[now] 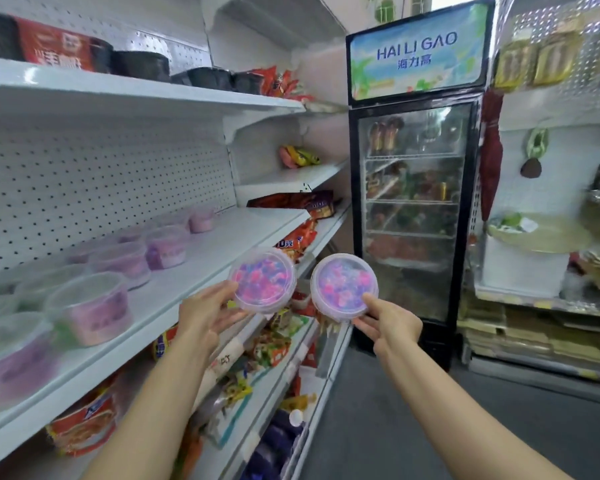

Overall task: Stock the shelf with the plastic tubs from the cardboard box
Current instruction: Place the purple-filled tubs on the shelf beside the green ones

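Note:
I hold two clear plastic tubs with pink and purple contents out in front of me, lids tilted toward the camera. My left hand (207, 315) grips the left tub (262, 279) from below, just past the front edge of the white middle shelf (222, 251). My right hand (387, 323) grips the right tub (343, 285) with the thumb on its lid, out over the aisle. Several more tubs (94, 308) stand in rows on the left part of that shelf. The cardboard box is out of view.
Snack packets (267, 348) fill the lower shelves under my hands. An upper shelf (146, 93) carries dark bowls and red packs. A glass-door drinks fridge (414, 202) stands straight ahead. Another rack with goods (551, 237) lines the right; grey aisle floor (395, 427) lies between.

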